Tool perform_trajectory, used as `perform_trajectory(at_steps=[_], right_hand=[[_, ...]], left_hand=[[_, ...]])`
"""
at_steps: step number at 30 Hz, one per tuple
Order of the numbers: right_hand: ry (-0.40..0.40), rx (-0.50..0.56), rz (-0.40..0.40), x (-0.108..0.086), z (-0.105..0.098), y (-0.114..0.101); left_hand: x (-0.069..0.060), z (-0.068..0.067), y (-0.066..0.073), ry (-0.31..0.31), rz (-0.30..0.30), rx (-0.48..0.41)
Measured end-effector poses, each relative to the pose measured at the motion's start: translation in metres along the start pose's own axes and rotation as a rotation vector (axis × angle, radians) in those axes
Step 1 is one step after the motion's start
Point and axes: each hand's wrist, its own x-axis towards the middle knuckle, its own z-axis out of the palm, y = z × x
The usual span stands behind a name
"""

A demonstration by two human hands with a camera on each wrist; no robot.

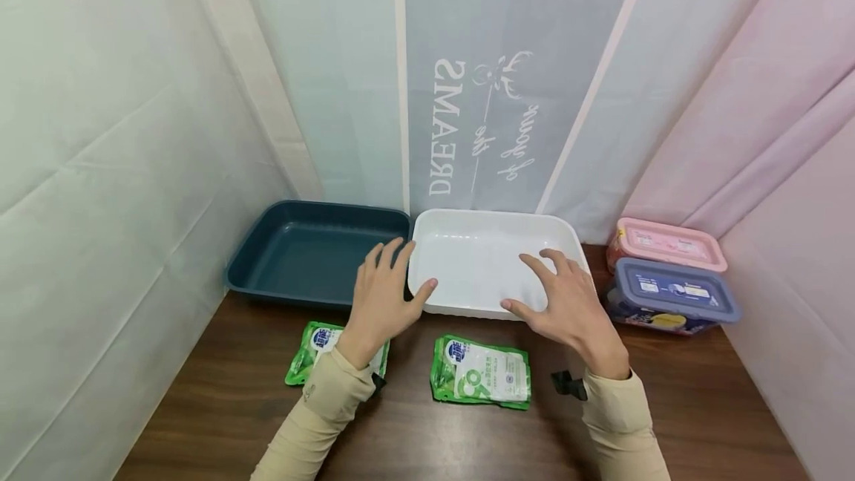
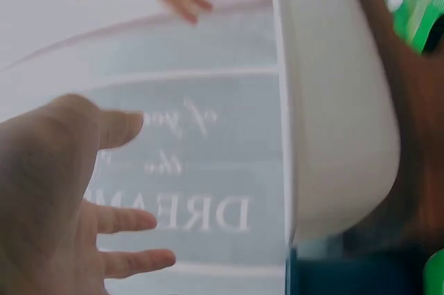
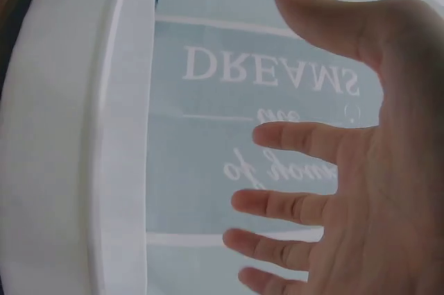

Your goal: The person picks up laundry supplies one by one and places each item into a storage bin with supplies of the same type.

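Note:
A white tray (image 1: 481,266) lies flat towards the back of the table. My left hand (image 1: 387,292) hovers over its near left corner, fingers spread and holding nothing. Over the tray's right side, my right hand (image 1: 564,295) is held up with its thumb apart from its fingers, also without anything in it. In the left wrist view the left hand (image 2: 76,191) stands clear of the white tray (image 2: 340,100). The right wrist view has the right hand (image 3: 361,149) apart from the tray's wall (image 3: 62,142). Two green-and-white pouches, one (image 1: 481,373) in the middle and another (image 1: 314,344) partly behind the left forearm, lie in front.
A dark teal tray (image 1: 314,247) adjoins the white one on the left. At the right stand a blue-lidded tub (image 1: 675,295) and a pink-lidded tub (image 1: 671,242) behind it. Printed curtains (image 1: 521,6) hang behind the brown table (image 1: 220,392).

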Motion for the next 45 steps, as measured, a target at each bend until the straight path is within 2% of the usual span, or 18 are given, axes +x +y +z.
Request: perform_trajectory(at_steps=[4,10,13,17,21,29,33,36,41,45], right_hand=[[0.001,0.056,-0.043,-0.006,-0.001,-0.004],[-0.023,0.134,-0.119,-0.017,0.002,-0.013],[-0.060,0.160,-0.146,-0.024,0.009,-0.017],[-0.117,0.142,-0.159,-0.032,0.022,-0.016],[-0.175,0.140,-0.143,-0.040,0.038,-0.013],[-0.268,0.240,-0.129,-0.046,0.065,-0.008],[-0.304,0.309,-0.095,-0.047,0.074,-0.008],[-0.321,0.314,-0.056,-0.047,0.077,-0.009],[-0.349,0.293,-0.009,-0.046,0.080,-0.010],[-0.390,0.324,0.005,-0.047,0.081,-0.009]], left_hand=[[-0.013,0.006,0.013,0.023,0.077,-0.001],[-0.034,0.014,0.031,0.007,0.197,0.008],[-0.043,0.020,0.038,-0.034,0.256,-0.003],[-0.055,0.032,0.045,-0.145,0.308,-0.040],[-0.069,0.045,0.050,-0.245,0.339,-0.054],[-0.092,0.063,0.052,-0.385,0.394,0.022],[-0.094,0.066,0.054,-0.422,0.407,0.070],[-0.094,0.066,0.055,-0.436,0.407,0.088],[-0.093,0.064,0.055,-0.464,0.396,0.058],[-0.093,0.062,0.056,-0.475,0.401,0.033]])
